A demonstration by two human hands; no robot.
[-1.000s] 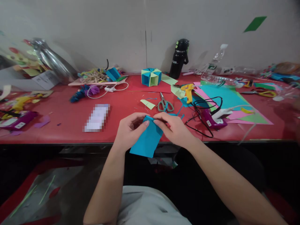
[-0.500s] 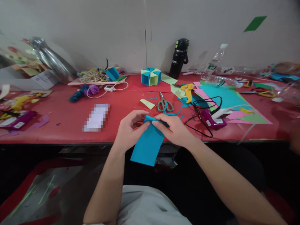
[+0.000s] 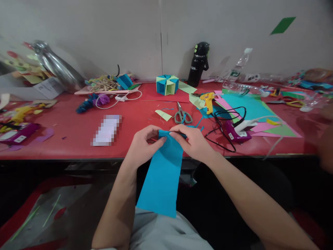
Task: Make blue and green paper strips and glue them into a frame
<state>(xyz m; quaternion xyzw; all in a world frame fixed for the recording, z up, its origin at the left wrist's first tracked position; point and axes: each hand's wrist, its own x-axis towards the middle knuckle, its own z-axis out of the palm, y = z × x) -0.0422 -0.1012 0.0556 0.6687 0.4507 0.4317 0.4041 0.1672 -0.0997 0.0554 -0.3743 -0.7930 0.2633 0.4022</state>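
Observation:
A long strip of blue paper [image 3: 163, 177] hangs from both hands, its lower end reaching toward my lap. My left hand [image 3: 145, 144] pinches the strip's top left corner between thumb and fingers. On the top right corner, my right hand [image 3: 191, 140] grips in the same way. A narrow band along the top edge looks folded over. Just beyond my hands lie grey-handled scissors [image 3: 183, 116] with thin blue paper scraps around them. Farther back stands a folded blue and pale green paper ring [image 3: 168, 85].
A yellow glue gun [image 3: 208, 101] with a black cord lies right of the scissors, near a purple power strip [image 3: 238, 133]. Coloured sheets [image 3: 252, 107], a black bottle [image 3: 198, 64] and plastic bottles stand behind. A blurred-out phone-like rectangle [image 3: 106, 130] lies left on the red table.
The blue paper has swung down and unfolded, so more of its length shows, nearer my body. Both hands stay almost in place, still pinching its top edge.

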